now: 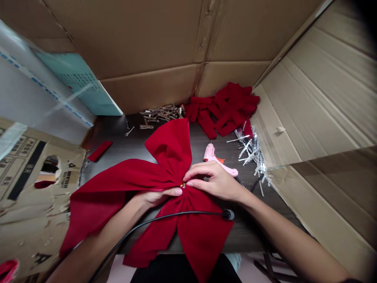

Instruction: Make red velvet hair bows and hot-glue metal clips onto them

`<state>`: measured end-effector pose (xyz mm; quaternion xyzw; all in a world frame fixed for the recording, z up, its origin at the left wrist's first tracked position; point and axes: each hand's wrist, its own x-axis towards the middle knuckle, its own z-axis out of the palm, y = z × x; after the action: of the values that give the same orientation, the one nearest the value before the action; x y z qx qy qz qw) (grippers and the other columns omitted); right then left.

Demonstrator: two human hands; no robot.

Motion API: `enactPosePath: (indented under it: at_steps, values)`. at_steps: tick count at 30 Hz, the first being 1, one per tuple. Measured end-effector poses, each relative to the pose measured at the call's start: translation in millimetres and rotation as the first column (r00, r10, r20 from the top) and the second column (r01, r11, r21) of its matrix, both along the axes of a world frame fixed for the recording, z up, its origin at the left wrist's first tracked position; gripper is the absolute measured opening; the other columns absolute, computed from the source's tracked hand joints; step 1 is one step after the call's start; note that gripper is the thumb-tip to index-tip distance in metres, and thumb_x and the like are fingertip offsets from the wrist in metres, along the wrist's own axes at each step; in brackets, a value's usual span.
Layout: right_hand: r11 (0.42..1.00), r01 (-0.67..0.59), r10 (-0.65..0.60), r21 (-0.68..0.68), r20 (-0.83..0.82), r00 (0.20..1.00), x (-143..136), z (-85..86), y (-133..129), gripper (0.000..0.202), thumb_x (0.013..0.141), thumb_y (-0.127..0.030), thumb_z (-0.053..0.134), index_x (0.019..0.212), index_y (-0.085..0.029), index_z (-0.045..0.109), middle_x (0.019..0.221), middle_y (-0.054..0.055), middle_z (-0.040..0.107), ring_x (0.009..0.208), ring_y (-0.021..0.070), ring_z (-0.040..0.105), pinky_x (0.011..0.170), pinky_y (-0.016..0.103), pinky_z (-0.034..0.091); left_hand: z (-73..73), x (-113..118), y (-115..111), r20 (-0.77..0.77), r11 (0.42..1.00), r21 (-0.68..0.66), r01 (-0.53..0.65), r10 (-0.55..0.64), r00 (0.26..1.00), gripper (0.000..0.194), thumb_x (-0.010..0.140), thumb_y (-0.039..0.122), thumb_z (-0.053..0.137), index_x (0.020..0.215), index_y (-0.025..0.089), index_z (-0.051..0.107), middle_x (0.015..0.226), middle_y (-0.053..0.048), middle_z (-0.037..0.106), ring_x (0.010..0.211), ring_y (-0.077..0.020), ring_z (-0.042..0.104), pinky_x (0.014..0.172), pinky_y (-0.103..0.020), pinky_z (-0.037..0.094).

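Note:
A large red velvet bow spreads out over the dark table's front part, its loops and tails fanning from a gathered middle. At that middle shows a small gold and silvery tie. My left hand grips the bow from beneath, thumb pressed beside the gathered centre and most fingers hidden under the cloth. My right hand pinches at the tie with thumb and forefinger. Just beyond the right hand lies a pink glue gun, its nozzle pointing away.
Metal hair clips lie heaped at the back, beside a pile of red fabric strips. Silver twist ties are scattered at right. Cardboard walls enclose the table. A black cable crosses before the bow.

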<state>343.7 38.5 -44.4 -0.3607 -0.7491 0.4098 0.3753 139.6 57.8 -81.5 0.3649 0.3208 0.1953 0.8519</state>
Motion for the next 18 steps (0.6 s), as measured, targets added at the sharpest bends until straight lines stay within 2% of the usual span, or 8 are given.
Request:
enactPosePath:
  at_steps: [5,9,15,18]
  values:
    - [0.996,-0.072,0.075,0.056,-0.047,0.996,0.5,-3.5,2.7,0.005,0.085,-0.016,0.068,0.086,-0.016,0.073,0.079,0.004,0.073,0.069,0.0142,0.067,0.066,0.026,0.053,-3.9,-0.9,-2.5,0.026,0.998,-0.01,0.055,-0.055,0.998,0.043,0.056,0.022,0.08,0.098,0.02,0.069,0.102,-0.005,0.074,0.11,-0.0279,0.063,0.1,-0.042,0.046]
    - [0.989,-0.081,0.094,0.125,-0.103,0.99,-1.5,-9.0,3.1,0.007,0.086,-0.019,0.068,0.083,-0.015,0.073,0.074,0.005,0.073,0.066,0.0141,0.066,0.063,0.026,0.052,-10.2,-2.1,-5.2,0.028,0.996,-0.028,0.087,-0.086,0.996,0.044,0.055,0.025,0.08,0.098,0.02,0.068,0.105,-0.007,0.073,0.111,-0.0289,0.062,0.101,-0.045,0.045]
    - [0.963,-0.106,0.138,0.249,-0.113,0.984,-4.1,-13.6,1.5,0.015,0.09,-0.026,0.064,0.083,-0.016,0.073,0.072,0.005,0.074,0.065,0.0145,0.067,0.063,0.027,0.053,-7.5,-2.6,-7.6,0.008,0.995,-0.033,0.091,-0.091,0.996,0.027,0.054,0.02,0.079,0.078,0.021,0.068,0.098,-0.003,0.075,0.107,-0.0296,0.063,0.096,-0.045,0.047]
    - [0.942,-0.099,0.136,0.319,-0.095,0.986,-5.3,-10.9,-1.8,0.015,0.091,-0.023,0.062,0.083,-0.016,0.072,0.071,0.006,0.074,0.064,0.0145,0.066,0.062,0.027,0.053,-4.5,-2.1,-9.4,-0.001,0.996,-0.025,0.081,-0.081,0.997,0.025,0.05,0.017,0.082,0.069,0.021,0.066,0.093,-0.001,0.075,0.107,-0.0302,0.062,0.091,-0.042,0.049]
